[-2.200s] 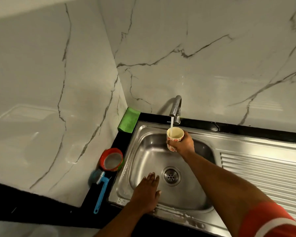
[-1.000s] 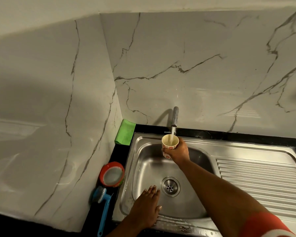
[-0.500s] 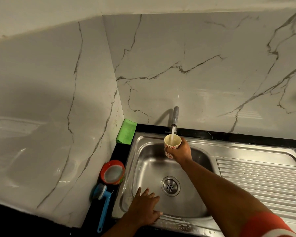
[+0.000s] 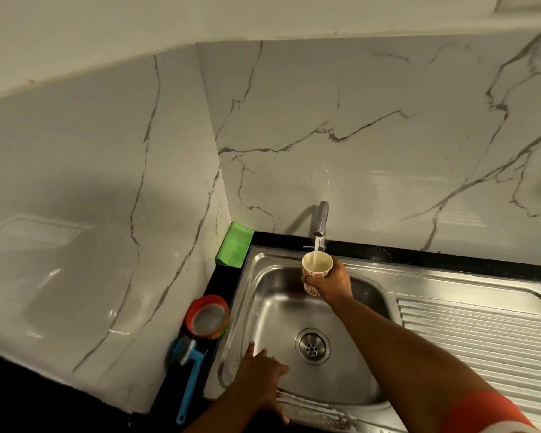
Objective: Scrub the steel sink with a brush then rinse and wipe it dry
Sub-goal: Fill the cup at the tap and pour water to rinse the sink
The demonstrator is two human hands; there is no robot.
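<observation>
I see a dim room with a yellow-green tint. Soft light from above makes pale shiny patches on the wall (image 4: pixel 388 126) and bright streaks on the sink (image 4: pixel 469 326). The tap (image 4: pixel 321 218) throws a soft shadow to its left. The near left corner is almost black. The wide lens bends the wall's top edge. Everything looks a bit soft and smeary.

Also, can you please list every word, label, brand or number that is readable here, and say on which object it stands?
There is no readable text.
Cup: only a red flower pattern, no words.
Red round tub: its side may carry print, but it is too blurred to read.
Blue brush, green cloth, faucet and sink: no visible marking.
</observation>
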